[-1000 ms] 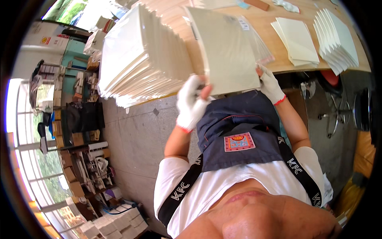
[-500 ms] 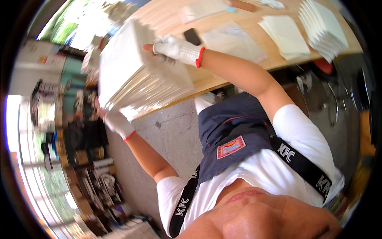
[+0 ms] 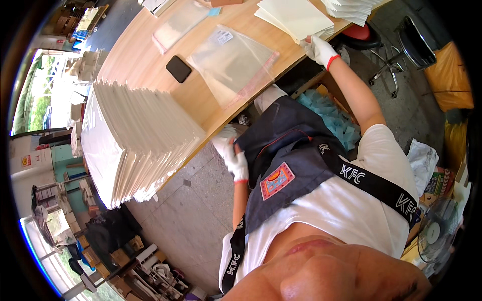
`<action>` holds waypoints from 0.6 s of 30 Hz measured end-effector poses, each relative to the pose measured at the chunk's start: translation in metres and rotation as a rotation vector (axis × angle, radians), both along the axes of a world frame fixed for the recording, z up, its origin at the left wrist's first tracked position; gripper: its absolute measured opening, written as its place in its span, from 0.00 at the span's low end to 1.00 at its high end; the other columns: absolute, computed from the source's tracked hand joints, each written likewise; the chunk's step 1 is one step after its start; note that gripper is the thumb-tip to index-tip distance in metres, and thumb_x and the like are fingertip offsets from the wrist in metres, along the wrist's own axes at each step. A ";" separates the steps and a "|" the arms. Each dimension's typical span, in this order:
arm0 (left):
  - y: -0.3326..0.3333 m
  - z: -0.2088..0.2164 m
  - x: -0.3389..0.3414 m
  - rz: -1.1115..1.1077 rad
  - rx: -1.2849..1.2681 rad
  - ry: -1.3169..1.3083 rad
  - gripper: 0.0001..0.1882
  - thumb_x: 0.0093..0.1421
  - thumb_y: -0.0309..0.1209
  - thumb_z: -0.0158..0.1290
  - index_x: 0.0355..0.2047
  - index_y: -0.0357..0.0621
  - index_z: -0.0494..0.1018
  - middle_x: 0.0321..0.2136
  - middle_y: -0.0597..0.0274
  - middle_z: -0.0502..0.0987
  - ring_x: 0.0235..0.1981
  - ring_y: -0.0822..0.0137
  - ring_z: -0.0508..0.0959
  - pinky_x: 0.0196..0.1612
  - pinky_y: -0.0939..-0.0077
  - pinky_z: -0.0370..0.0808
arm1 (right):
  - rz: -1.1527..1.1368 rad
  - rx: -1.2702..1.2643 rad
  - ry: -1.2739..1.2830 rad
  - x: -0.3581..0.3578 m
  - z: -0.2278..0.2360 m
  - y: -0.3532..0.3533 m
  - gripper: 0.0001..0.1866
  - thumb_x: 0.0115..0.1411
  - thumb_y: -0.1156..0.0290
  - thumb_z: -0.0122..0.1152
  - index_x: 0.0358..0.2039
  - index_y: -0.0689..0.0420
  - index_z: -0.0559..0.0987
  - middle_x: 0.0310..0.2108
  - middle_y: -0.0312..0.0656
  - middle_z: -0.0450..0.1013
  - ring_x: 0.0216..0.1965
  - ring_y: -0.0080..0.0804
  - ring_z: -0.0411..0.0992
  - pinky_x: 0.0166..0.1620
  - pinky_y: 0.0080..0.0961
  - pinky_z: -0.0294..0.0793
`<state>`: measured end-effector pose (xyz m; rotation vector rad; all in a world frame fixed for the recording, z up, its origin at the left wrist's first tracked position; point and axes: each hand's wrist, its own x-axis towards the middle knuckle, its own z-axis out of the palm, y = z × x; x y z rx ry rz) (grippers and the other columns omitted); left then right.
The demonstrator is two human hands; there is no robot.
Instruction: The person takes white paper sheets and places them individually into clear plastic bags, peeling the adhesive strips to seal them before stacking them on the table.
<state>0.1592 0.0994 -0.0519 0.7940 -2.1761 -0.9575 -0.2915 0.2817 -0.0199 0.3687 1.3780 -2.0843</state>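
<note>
My right hand [image 3: 319, 51], in a white glove with a red cuff and bare fingertips, is closed at the near corner of a fanned pile of white sheets [image 3: 293, 19] at the table's edge. The thumb shows near the corner; the other fingers are partly hidden. My left hand [image 3: 234, 159], gloved alike, hangs low beside the dark apron [image 3: 288, 135], fingers apart and holding nothing visible. To its left stands a tall stack of white, plastic-wrapped flat packs [image 3: 145, 135] at the table's near left end.
On the wooden table [image 3: 140, 60] lie a black phone [image 3: 178, 69], clear plastic bags [image 3: 231, 65] and another white pile [image 3: 351, 9]. A box of blue scraps [image 3: 331, 115] sits below the table. A swivel chair [image 3: 401, 47] stands right; crowded shelves [image 3: 75, 200] line the left.
Both hands have left the tall wrapped stack, which now stands by itself. My right hand has moved right to the white sheets; my left has drawn back toward the apron. The view has turned.
</note>
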 end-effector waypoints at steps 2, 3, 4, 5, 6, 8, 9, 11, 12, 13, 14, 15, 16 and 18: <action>-0.009 0.022 -0.044 -0.208 -0.262 -0.024 0.15 0.54 0.23 0.49 0.44 0.39 0.72 0.45 0.51 0.73 0.49 0.53 0.70 0.55 0.65 0.63 | 0.042 -0.089 -0.013 -0.014 -0.006 0.000 0.13 0.64 0.59 0.43 0.43 0.52 0.67 0.36 0.42 0.71 0.23 0.23 0.67 0.19 0.15 0.70; -0.014 0.036 -0.066 -0.269 -0.351 -0.015 0.16 0.53 0.24 0.50 0.44 0.41 0.72 0.46 0.52 0.72 0.50 0.50 0.69 0.56 0.62 0.63 | 0.118 -0.069 -0.030 -0.024 -0.007 0.004 0.14 0.64 0.59 0.42 0.46 0.50 0.65 0.39 0.42 0.70 0.24 0.24 0.68 0.18 0.16 0.70; -0.020 0.047 -0.086 -0.256 -0.389 -0.058 0.17 0.53 0.26 0.51 0.45 0.42 0.71 0.48 0.52 0.71 0.51 0.50 0.68 0.56 0.60 0.62 | 0.022 -0.076 0.020 -0.025 -0.005 -0.002 0.13 0.63 0.59 0.44 0.45 0.51 0.66 0.36 0.42 0.71 0.23 0.24 0.68 0.18 0.16 0.70; -0.026 0.052 -0.104 -0.243 -0.424 -0.101 0.18 0.53 0.28 0.51 0.46 0.43 0.71 0.49 0.52 0.70 0.52 0.50 0.68 0.57 0.59 0.61 | -0.075 -0.079 0.069 -0.026 -0.002 -0.007 0.13 0.63 0.59 0.45 0.43 0.51 0.68 0.33 0.41 0.72 0.21 0.24 0.68 0.17 0.16 0.69; -0.038 0.053 -0.116 -0.194 -0.486 -0.161 0.17 0.53 0.30 0.52 0.44 0.43 0.71 0.47 0.53 0.71 0.51 0.51 0.68 0.57 0.59 0.60 | -0.124 -0.089 0.034 -0.017 0.020 -0.020 0.13 0.62 0.58 0.48 0.41 0.52 0.69 0.26 0.39 0.70 0.19 0.24 0.68 0.16 0.16 0.69; -0.049 0.063 -0.153 -0.231 -0.539 -0.376 0.14 0.52 0.31 0.52 0.40 0.46 0.71 0.43 0.56 0.72 0.48 0.53 0.70 0.54 0.60 0.63 | -0.101 -0.085 0.041 -0.060 0.013 0.002 0.14 0.61 0.58 0.50 0.38 0.56 0.70 0.26 0.42 0.71 0.18 0.24 0.66 0.16 0.16 0.67; -0.052 0.074 -0.175 -0.296 -0.535 -0.541 0.12 0.52 0.31 0.52 0.39 0.47 0.71 0.41 0.57 0.72 0.47 0.54 0.70 0.51 0.60 0.65 | -0.154 -0.109 0.077 -0.088 -0.003 0.018 0.14 0.61 0.59 0.50 0.37 0.57 0.70 0.27 0.44 0.73 0.17 0.24 0.65 0.16 0.16 0.66; -0.062 0.075 -0.189 -0.297 -0.535 -0.763 0.11 0.51 0.32 0.52 0.36 0.50 0.70 0.38 0.59 0.72 0.44 0.55 0.71 0.47 0.61 0.69 | -0.142 -0.074 0.142 -0.094 0.005 0.011 0.13 0.60 0.60 0.50 0.37 0.57 0.69 0.25 0.45 0.73 0.16 0.23 0.64 0.15 0.16 0.63; -0.066 0.071 -0.194 -0.269 -0.543 -0.796 0.12 0.50 0.33 0.53 0.36 0.51 0.69 0.37 0.60 0.71 0.43 0.56 0.72 0.45 0.61 0.70 | -0.141 -0.057 0.179 -0.098 0.016 0.010 0.13 0.60 0.60 0.50 0.36 0.58 0.69 0.25 0.45 0.72 0.15 0.22 0.64 0.15 0.15 0.61; -0.071 0.067 -0.196 -0.235 -0.546 -0.832 0.13 0.48 0.34 0.53 0.35 0.52 0.69 0.36 0.61 0.71 0.42 0.56 0.72 0.43 0.61 0.71 | -0.076 -0.055 0.230 -0.094 0.025 0.009 0.11 0.60 0.63 0.50 0.38 0.57 0.69 0.26 0.42 0.72 0.17 0.22 0.65 0.15 0.15 0.61; -0.076 0.065 -0.196 -0.240 -0.564 -0.857 0.13 0.49 0.35 0.53 0.37 0.53 0.69 0.37 0.61 0.71 0.42 0.56 0.73 0.42 0.61 0.72 | -0.003 -0.053 0.277 -0.080 0.033 0.010 0.11 0.60 0.65 0.51 0.39 0.57 0.69 0.28 0.40 0.71 0.19 0.21 0.65 0.16 0.15 0.60; -0.081 0.064 -0.195 -0.248 -0.582 -0.880 0.14 0.49 0.35 0.53 0.38 0.54 0.69 0.38 0.62 0.71 0.41 0.56 0.73 0.41 0.61 0.73 | 0.067 -0.049 0.326 -0.062 0.040 0.014 0.10 0.60 0.68 0.51 0.41 0.56 0.70 0.30 0.37 0.70 0.21 0.21 0.66 0.17 0.15 0.59; -0.084 0.065 -0.195 -0.263 -0.602 -0.899 0.15 0.49 0.36 0.53 0.39 0.55 0.69 0.39 0.62 0.71 0.41 0.56 0.73 0.39 0.61 0.73 | 0.079 -0.066 0.335 -0.043 0.044 0.022 0.10 0.59 0.71 0.50 0.41 0.58 0.70 0.32 0.38 0.71 0.25 0.22 0.67 0.21 0.17 0.63; -0.087 0.078 -0.193 -0.374 -0.565 -0.866 0.14 0.51 0.36 0.52 0.40 0.55 0.68 0.41 0.62 0.71 0.40 0.56 0.74 0.39 0.62 0.74 | 0.031 -0.348 0.182 0.010 0.068 0.030 0.18 0.58 0.73 0.50 0.48 0.65 0.67 0.42 0.47 0.72 0.35 0.32 0.74 0.38 0.26 0.77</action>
